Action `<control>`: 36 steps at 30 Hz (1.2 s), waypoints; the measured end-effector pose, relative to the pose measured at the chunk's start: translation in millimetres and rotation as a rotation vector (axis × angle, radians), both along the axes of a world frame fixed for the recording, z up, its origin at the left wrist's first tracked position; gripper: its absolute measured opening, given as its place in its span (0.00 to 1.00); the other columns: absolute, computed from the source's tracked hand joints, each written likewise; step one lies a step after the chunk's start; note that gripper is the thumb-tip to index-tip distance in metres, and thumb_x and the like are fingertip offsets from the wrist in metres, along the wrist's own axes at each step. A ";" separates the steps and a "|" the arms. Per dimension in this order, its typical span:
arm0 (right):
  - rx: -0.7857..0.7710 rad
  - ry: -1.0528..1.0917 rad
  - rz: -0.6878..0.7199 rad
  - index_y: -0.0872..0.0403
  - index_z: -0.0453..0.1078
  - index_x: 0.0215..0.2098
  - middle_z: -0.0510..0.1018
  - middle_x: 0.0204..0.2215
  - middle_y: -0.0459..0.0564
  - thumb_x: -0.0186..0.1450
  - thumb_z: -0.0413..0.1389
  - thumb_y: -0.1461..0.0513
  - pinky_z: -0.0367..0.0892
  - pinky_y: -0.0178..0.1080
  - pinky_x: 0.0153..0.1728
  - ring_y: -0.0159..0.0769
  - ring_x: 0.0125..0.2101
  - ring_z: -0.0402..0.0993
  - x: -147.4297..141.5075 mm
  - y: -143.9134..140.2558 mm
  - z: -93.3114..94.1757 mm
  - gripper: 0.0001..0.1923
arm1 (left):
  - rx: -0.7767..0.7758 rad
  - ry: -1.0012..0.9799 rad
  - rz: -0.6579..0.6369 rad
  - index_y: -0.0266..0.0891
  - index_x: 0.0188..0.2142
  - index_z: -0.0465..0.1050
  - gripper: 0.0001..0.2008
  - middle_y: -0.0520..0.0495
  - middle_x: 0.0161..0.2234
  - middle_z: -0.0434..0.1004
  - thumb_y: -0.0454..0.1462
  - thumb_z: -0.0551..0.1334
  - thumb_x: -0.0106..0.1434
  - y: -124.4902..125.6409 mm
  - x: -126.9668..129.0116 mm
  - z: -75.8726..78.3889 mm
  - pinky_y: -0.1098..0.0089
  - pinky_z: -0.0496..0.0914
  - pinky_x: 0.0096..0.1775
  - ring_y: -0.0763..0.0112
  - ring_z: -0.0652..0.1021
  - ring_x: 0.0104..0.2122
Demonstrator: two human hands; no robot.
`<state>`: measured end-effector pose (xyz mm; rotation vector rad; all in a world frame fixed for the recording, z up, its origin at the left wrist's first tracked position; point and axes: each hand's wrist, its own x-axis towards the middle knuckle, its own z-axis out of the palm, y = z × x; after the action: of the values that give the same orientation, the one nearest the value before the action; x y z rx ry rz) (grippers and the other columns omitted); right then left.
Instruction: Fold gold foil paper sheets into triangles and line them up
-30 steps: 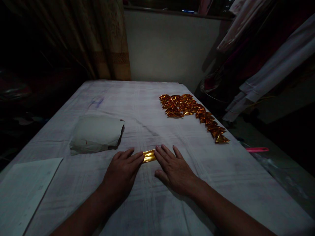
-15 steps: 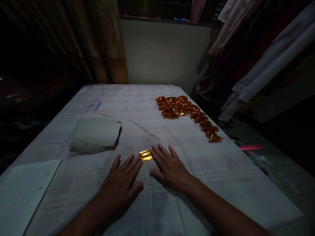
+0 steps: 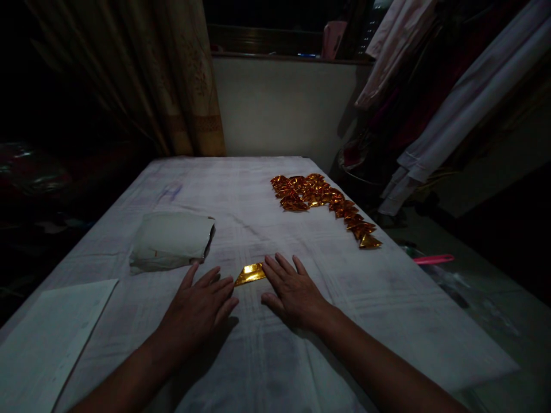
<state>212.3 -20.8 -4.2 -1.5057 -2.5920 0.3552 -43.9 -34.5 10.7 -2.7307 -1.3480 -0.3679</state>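
A small folded piece of shiny gold foil paper (image 3: 251, 273) lies flat on the cloth-covered table between my hands. Its left end is slanted to a point. My right hand (image 3: 295, 291) lies palm down, fingers outstretched, with the fingertips over the foil's right end, so that end is hidden. My left hand (image 3: 196, 304) is just left of the foil, fingers apart and palm down; its fingertips are close to the slanted tip, and I cannot tell if they touch it. Several folded gold foil pieces (image 3: 295, 201) sit in a cluster and a line farther off to the right.
A pale packet (image 3: 170, 241) lies left of centre on the white checked tablecloth (image 3: 258, 223). White paper (image 3: 47, 338) rests at the table's near left. Clothes (image 3: 451, 126) hang beyond the right edge, above a pink object (image 3: 434, 259). A curtain (image 3: 185, 80) hangs behind.
My left hand has drawn back to the left, off the foil. The foil's left end now shows as a slanted point. My right hand stays on the right end. The view has tilted up slightly.
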 end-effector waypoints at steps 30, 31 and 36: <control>0.133 0.046 -0.226 0.59 0.64 0.66 0.62 0.68 0.63 0.71 0.55 0.55 0.52 0.64 0.65 0.58 0.68 0.54 5.8 -14.5 -5.8 0.28 | -0.051 -0.077 0.184 0.40 0.37 0.76 0.06 0.43 0.38 0.81 0.37 0.61 0.69 22.1 46.9 7.9 0.49 0.65 0.53 0.55 0.79 0.40; 0.147 0.057 -0.226 0.58 0.65 0.65 0.63 0.67 0.63 0.70 0.56 0.55 0.52 0.64 0.65 0.58 0.68 0.55 6.0 -14.6 -7.1 0.28 | -0.060 -0.092 0.189 0.40 0.40 0.76 0.06 0.43 0.39 0.81 0.37 0.61 0.68 23.5 47.2 6.1 0.51 0.66 0.51 0.54 0.78 0.41; 0.204 0.126 -0.222 0.56 0.68 0.62 0.67 0.65 0.63 0.69 0.57 0.57 0.54 0.65 0.64 0.59 0.66 0.59 8.6 -14.1 -12.7 0.25 | -0.128 -0.174 0.196 0.43 0.48 0.76 0.11 0.45 0.44 0.80 0.36 0.63 0.67 28.0 45.4 0.0 0.55 0.67 0.48 0.55 0.77 0.44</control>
<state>220.9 -34.9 -17.0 -1.6193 -2.2591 0.1501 1.5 -6.5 10.7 -2.6854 -1.7225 -0.5314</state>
